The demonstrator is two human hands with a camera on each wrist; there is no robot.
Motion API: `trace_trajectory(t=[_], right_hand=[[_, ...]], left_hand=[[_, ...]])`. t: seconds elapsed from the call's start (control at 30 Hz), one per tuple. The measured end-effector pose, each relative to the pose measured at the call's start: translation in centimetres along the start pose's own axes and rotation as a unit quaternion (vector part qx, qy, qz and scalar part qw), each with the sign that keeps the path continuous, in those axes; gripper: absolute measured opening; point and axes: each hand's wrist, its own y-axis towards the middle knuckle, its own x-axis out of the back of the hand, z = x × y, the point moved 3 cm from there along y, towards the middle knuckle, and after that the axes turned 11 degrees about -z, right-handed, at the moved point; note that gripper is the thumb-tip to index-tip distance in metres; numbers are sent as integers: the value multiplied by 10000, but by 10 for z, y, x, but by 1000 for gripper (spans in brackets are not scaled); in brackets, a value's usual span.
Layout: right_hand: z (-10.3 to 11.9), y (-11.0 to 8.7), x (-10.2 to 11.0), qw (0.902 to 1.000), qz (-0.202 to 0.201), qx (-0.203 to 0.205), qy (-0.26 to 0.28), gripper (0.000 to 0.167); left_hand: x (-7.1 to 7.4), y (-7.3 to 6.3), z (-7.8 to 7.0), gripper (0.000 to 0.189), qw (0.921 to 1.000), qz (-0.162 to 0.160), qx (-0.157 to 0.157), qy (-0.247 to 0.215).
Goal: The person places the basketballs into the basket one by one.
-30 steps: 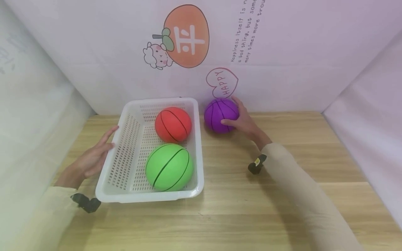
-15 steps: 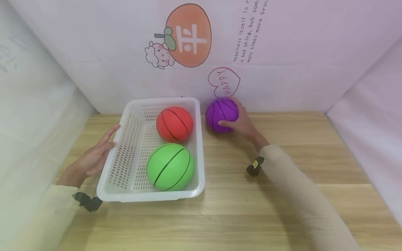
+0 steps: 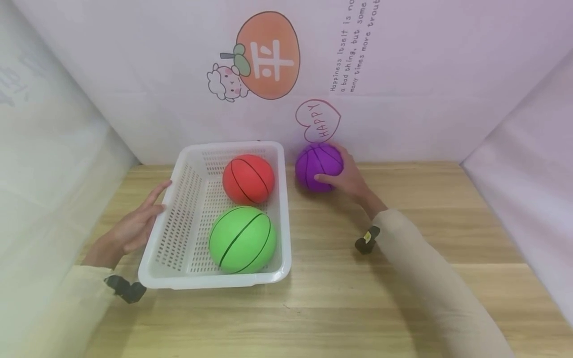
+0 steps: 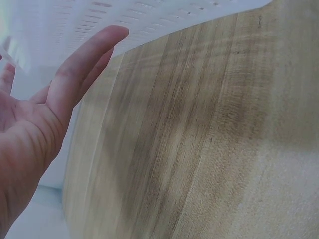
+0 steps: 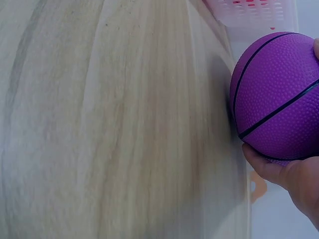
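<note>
At the back of the table, just right of the basket, my right hand (image 3: 349, 176) holds a purple toy basketball (image 3: 317, 166), thumb on its near side and fingers reaching behind it. The right wrist view shows the thumb pressed under the pebbled purple ball (image 5: 279, 94). My left hand (image 3: 136, 226) is at the left side of a white plastic basket (image 3: 286, 228), its spread fingertips at the rim. In the left wrist view that hand (image 4: 45, 109) has its digits extended beside the basket wall. A red ball (image 3: 248, 179) and a larger green ball (image 3: 242, 239) sit inside the basket.
A white cloth wall (image 3: 403, 99) with printed drawings rises right behind the basket and the purple ball. More white cloth stands at both sides of the wooden table (image 3: 322, 298). Dark wrist cameras (image 3: 367, 239) sit on both sleeves.
The fingers of my right hand have drawn in closer round the purple ball. My left hand, the basket and its two balls stay put, apart from a slight camera shift.
</note>
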Motion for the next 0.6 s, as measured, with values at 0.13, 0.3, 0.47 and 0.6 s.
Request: trace_trajectory(t=[0.13, 0.3, 0.47, 0.6], right_hand=[[2, -4, 9, 9998, -56, -165, -59, 89], [-14, 1, 16, 9996, -138, -237, 22, 92], [-34, 8, 22, 9994, -280, -208, -61, 95], [-30, 6, 26, 9993, -303, -172, -136, 96]], left_hand=[[1, 0, 2, 61, 10000, 26, -35, 22], [0, -1, 1, 61, 9999, 83, -28, -70], [-1, -2, 1, 61, 9998, 99, 14, -185], [-1, -2, 1, 61, 9999, 85, -2, -129]])
